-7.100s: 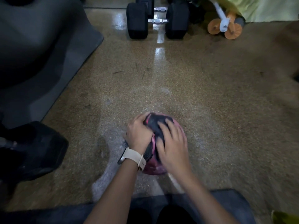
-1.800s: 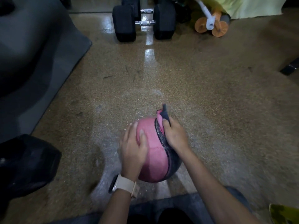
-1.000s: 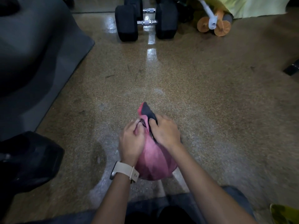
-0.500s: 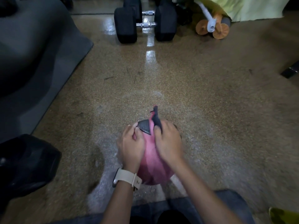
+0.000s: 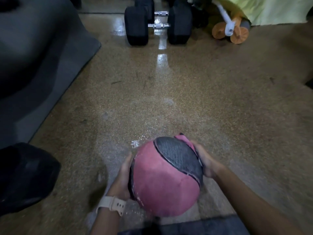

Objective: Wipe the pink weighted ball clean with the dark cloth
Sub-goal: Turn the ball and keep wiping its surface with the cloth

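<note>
Over floor (image 5: 220, 99), pink ball (image 5: 162, 184) — grey band (image 5: 177, 155) diagonal; left fingers (image 5: 127, 161) cup it, right fingers (image 5: 198, 148) pin cloth (image 5: 183, 139).

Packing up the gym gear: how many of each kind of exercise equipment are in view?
Pink weighted ball: 1
Black dumbbells: 2
Orange-wheeled roller: 1
Unidentified dark object, lower left: 1
Total: 5

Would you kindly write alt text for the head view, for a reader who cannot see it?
Two hands hold a pink weighted ball with a grey panel, the left hand on its left side, the right hand pressing a cloth to its right. Black dumbbells lie beyond.
</note>
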{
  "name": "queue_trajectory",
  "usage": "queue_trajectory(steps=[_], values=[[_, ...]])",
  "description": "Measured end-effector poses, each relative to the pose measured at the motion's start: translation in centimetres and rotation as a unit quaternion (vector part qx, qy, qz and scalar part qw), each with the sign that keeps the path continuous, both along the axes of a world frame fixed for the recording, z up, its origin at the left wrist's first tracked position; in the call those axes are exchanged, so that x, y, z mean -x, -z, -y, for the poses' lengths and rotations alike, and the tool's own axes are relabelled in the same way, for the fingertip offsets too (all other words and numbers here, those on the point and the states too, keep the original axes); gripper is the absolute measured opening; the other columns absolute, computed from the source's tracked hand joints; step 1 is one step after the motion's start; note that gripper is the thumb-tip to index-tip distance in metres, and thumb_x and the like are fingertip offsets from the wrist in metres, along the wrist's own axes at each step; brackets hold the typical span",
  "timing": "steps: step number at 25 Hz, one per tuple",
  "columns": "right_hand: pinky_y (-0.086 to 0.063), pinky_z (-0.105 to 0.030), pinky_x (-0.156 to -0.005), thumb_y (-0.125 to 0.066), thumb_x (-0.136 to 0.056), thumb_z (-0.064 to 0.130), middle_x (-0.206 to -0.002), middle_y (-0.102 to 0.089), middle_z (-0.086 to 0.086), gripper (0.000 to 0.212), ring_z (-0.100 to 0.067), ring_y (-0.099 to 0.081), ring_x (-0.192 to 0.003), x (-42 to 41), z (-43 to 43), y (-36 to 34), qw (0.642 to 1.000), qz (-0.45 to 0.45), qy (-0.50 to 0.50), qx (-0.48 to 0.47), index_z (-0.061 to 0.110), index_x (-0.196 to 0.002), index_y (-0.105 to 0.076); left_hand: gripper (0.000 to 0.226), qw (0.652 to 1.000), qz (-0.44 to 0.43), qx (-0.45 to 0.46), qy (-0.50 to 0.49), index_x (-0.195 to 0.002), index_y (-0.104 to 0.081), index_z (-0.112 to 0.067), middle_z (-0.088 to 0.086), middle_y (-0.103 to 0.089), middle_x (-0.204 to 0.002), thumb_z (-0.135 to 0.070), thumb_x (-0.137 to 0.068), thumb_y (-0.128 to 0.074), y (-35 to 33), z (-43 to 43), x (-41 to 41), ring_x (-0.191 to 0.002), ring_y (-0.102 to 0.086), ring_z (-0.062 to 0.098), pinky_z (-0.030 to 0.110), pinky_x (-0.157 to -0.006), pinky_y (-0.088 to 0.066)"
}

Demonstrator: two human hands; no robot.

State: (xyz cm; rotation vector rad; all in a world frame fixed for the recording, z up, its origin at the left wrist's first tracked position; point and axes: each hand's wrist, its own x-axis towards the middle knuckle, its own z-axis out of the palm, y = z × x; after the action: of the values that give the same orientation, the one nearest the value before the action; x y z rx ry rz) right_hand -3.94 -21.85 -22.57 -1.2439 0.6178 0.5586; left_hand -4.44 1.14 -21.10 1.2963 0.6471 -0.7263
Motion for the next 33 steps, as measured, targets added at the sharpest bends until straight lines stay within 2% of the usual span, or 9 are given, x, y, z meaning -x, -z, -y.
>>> queue_trajectory(steps=[4, 7, 13, 17, 19, 21, 26, 30, 33], values=[[-0.05, -0.034, -0.086, -0.046, -0.089, 0.037, -0.103, -0.074, -0.01, 0.039, -0.022, -0.07, -0.094, 1.4, 0.1, 0.0, 0.996, 0.027, 0.069, -0.042, 0.015, -0.099, -0.077, 0.046, 0.999, 0.034, 0.031, -0.011, -0.091, -0.078, -0.007, 0.011, -0.078, -0.088, -0.032, -0.105, -0.041, 0.8, 0.1, -0.4, -0.073, -0.076, 0.018, 0.022, -0.057, -0.056], [-0.051, -0.031, -0.068, -0.042, -0.088, 0.037, -0.076, -0.07, -0.008, 0.043, -0.021, -0.066, -0.071, 2.0, -1.1, 0.6, 0.991, 0.053, 0.116, -0.033, 0.014, -0.072, -0.075, 0.04, 0.989, 0.148, -0.021, -0.011, -0.116, -0.071, -0.01, 0.01, -0.075, -0.115, -0.039, -0.095, -0.054, 1.4, -0.6, -2.1, -0.104, -0.073, 0.024, 0.037, -0.088, -0.058], [-0.049, -0.031, -0.07, -0.048, -0.091, 0.048, -0.083, -0.068, -0.004, 0.033, -0.023, -0.062, -0.079, 2.1, -2.8, 0.0, 0.977, 0.108, 0.12, 0.139, 0.021, -0.092, -0.067, 0.049, 0.92, 0.258, -0.286, 0.074, -0.142, -0.058, -0.031, -0.009, -0.054, -0.15, -0.052, -0.1, -0.043, -1.0, 2.0, -1.7, -0.143, -0.046, 0.018, 0.045, -0.122, -0.032], [-0.024, -0.045, -0.111, -0.026, -0.091, 0.049, -0.138, -0.051, 0.008, 0.053, -0.014, -0.038, -0.134, 3.3, -5.4, -1.9, 0.808, 0.307, -0.111, 0.49, 0.029, -0.134, -0.05, 0.075, 0.829, 0.345, -0.426, 0.113, -0.141, -0.059, -0.027, -0.002, -0.053, -0.153, -0.061, -0.084, -0.024, -1.6, 4.7, 1.0, -0.146, -0.042, 0.03, 0.059, -0.116, -0.035], [-0.016, -0.048, -0.115, -0.022, -0.087, 0.051, -0.139, -0.052, 0.006, 0.058, -0.021, -0.033, -0.139, 0.1, -5.1, -2.8, 0.818, 0.237, -0.196, 0.487, 0.029, -0.132, -0.051, 0.073, 0.821, 0.359, -0.432, 0.098, -0.137, -0.063, -0.028, 0.0, -0.057, -0.149, -0.062, -0.084, -0.026, -1.1, 4.7, 1.0, -0.144, -0.046, 0.031, 0.059, -0.114, -0.037], [-0.036, -0.04, -0.101, -0.026, -0.087, 0.047, -0.124, -0.062, -0.004, 0.051, -0.028, -0.05, -0.123, -1.4, -5.0, -3.6, 0.848, 0.198, -0.181, 0.457, 0.024, -0.119, -0.058, 0.072, 0.828, 0.342, -0.434, 0.092, -0.136, -0.063, -0.032, -0.004, -0.057, -0.149, -0.065, -0.083, -0.028, -0.9, 4.8, 1.0, -0.144, -0.045, 0.028, 0.058, -0.115, -0.036], [-0.025, -0.041, -0.116, -0.031, -0.097, 0.039, -0.152, -0.039, -0.006, 0.05, -0.025, -0.031, -0.142, 7.7, -8.9, -3.4, 0.732, 0.34, -0.136, 0.574, 0.026, -0.145, -0.042, 0.06, 0.88, 0.285, -0.375, 0.064, -0.128, -0.066, -0.04, -0.01, -0.062, -0.143, -0.051, -0.076, -0.037, -1.6, 4.7, -0.4, -0.139, -0.051, 0.027, 0.059, -0.112, -0.039], [-0.043, -0.037, -0.089, -0.031, -0.089, 0.042, -0.121, -0.062, -0.008, 0.046, -0.029, -0.056, -0.114, -1.6, -6.1, -4.3, 0.821, 0.22, -0.178, 0.496, 0.021, -0.116, -0.062, 0.073, 0.855, 0.321, -0.4, 0.077, -0.127, -0.069, -0.036, -0.009, -0.061, -0.144, -0.068, -0.078, -0.026, -1.0, 4.9, -0.1, -0.14, -0.049, 0.025, 0.058, -0.114, -0.037], [-0.037, -0.038, -0.101, -0.027, -0.094, 0.04, -0.133, -0.057, -0.005, 0.048, -0.026, -0.049, -0.126, 0.6, -7.3, -4.2, 0.796, 0.263, -0.153, 0.524, 0.021, -0.126, -0.057, 0.064, 0.866, 0.312, -0.386, 0.057, -0.121, -0.071, -0.043, -0.013, -0.065, -0.138, -0.067, -0.078, -0.03, -1.2, 5.0, -0.5, -0.135, -0.053, 0.021, 0.059, -0.111, -0.04]])
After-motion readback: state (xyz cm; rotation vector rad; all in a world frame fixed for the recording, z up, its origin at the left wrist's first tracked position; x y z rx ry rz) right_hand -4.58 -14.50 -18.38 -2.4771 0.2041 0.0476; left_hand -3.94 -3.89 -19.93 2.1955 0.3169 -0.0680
